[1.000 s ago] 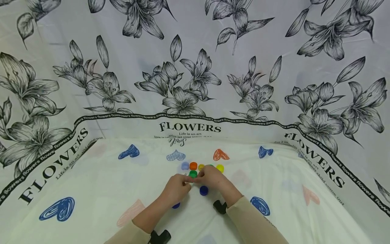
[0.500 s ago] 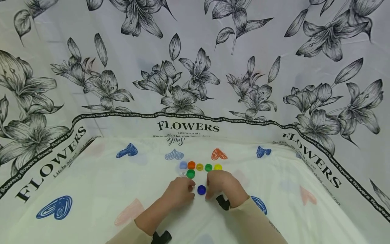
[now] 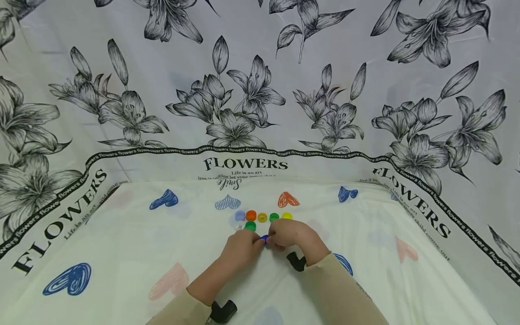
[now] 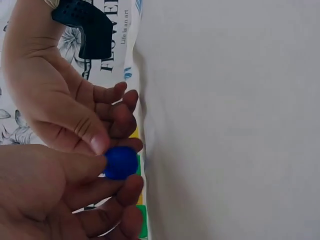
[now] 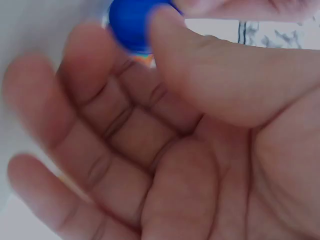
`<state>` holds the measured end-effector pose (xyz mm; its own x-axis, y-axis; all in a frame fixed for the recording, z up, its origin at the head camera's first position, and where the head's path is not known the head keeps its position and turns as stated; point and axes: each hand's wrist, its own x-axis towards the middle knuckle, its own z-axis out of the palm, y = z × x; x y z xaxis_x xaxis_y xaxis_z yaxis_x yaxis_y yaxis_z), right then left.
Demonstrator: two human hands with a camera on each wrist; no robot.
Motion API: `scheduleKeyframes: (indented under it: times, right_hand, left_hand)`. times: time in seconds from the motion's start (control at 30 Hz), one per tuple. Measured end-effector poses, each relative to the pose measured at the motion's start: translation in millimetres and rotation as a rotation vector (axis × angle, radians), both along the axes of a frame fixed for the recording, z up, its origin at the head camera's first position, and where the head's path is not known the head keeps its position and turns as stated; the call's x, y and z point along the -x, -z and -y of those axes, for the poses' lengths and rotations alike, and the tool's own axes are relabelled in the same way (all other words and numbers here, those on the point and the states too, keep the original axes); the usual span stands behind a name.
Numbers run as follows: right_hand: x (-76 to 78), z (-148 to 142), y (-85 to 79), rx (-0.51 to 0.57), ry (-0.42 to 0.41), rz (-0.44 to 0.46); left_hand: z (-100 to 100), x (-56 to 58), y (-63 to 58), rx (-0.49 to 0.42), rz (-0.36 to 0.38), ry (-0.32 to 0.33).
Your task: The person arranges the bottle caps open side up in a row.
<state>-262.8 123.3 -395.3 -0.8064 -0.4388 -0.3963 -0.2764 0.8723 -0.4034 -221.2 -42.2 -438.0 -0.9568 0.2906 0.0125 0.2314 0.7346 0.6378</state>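
Observation:
Between both hands, a small round blue bottle cap (image 3: 264,239) is pinched at its edges. My left hand (image 3: 241,248) holds it from the left with thumb and index finger. From the right, the thumb and fingers of my right hand (image 3: 294,234) grip the same cap. The left wrist view shows the blue cap's (image 4: 121,163) round face between the two hands. Just beyond the hands, a green cap (image 3: 250,226) and a clear cap (image 3: 239,225) form a short row, with the left fingertips close to the green one.
Behind these, a row holds a light blue cap (image 3: 240,215), an orange cap (image 3: 251,215), an amber cap (image 3: 262,217), another green cap (image 3: 274,217) and a yellow cap (image 3: 286,216). All rest on a heart-print cloth (image 3: 325,298). A flower-print curtain (image 3: 260,90) hangs behind.
From near the green cap, the hands came back to either side of the blue cap lying on the cloth. Now they pinch it and have moved it forward, closer to the rows.

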Motion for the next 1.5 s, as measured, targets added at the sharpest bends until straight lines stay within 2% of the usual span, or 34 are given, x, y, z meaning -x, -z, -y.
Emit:
scheduleKeyframes:
  times: [0.13,0.27,0.37,0.43,0.5,0.6,0.73,0.97,1.13,1.23,1.37,1.43,1.5]
  right_hand:
    - [4.2,-5,3.5,0.080,-0.023,0.050]
    - [3.2,-8,4.6,0.151,-0.016,0.071]
    - [0.3,-8,2.2,0.175,-0.008,0.055]
    - [-0.8,-8,0.6,0.172,-0.021,0.039]
    - [-1.0,-8,-0.3,0.169,-0.028,0.038]
    - [1.8,-9,1.4,0.157,-0.016,0.073]
    - [7.8,-10,9.4,0.160,0.046,0.098]
    - [12.0,-8,17.3,0.190,0.139,0.063]
    - [11.7,-6,13.9,0.178,0.165,0.065]
    - [10.2,-5,12.0,0.151,0.154,0.053]
    - [6.2,-3,8.8,0.130,0.151,0.040]
    - [3.9,-2,6.5,0.134,0.153,0.038]
    - [1.2,-1,3.9,0.122,0.142,0.030]
  left_hand:
    - [1,3.9,4.7,-0.130,-0.026,-0.043]
    - [1,7.0,6.4,-0.262,-0.069,-0.126]
    - [2,8.7,5.1,-0.366,-0.038,-0.165]
    - [3,9.5,3.9,-0.412,-0.001,-0.163]
    - [4,9.5,2.9,-0.419,0.036,-0.153]
    - [3,9.2,3.2,-0.368,0.066,-0.142]
    - [1,8.8,5.8,-0.303,0.073,-0.133]
    - [-7,1.8,3.8,-0.358,0.194,-0.131]
    - [-7,-0.3,1.2,-0.370,0.213,-0.130]
    - [0,0.2,-5.1,-0.285,0.168,-0.064]
    - [24,-0.2,-25.9,-0.014,0.096,0.031]
    - [38,-2.6,-38.1,0.161,0.116,0.035]
    - [49,-6.6,-45.8,0.313,0.190,0.038]
